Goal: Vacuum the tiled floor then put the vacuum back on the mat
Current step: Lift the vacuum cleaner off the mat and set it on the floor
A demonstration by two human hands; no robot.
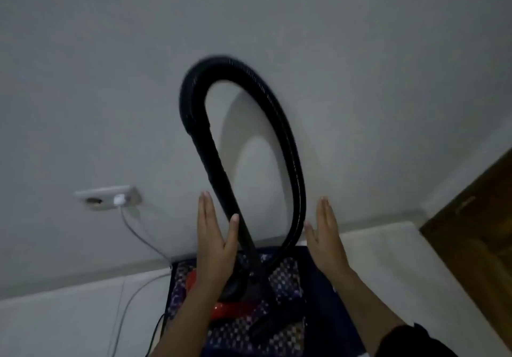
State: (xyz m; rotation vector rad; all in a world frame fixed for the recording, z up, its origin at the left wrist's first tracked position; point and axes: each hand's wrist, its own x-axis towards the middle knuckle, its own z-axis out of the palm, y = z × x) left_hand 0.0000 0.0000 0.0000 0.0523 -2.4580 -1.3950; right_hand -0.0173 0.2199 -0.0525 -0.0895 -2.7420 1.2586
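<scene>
White charger (pixel 119 199) plugged in wall socket (pixel 106 197); wooden door (pixel 476 234) right.

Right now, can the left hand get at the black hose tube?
Probably yes. The left hand is open and flat right beside the rigid tube of the black hose, thumb apparently at its edge. Nothing sits between them; the right hand is open on the loop's other side.

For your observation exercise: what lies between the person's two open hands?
In the head view, the vacuum's black hose loop and rigid tube stand between the left hand and right hand, above the red vacuum on the patterned mat.
</scene>
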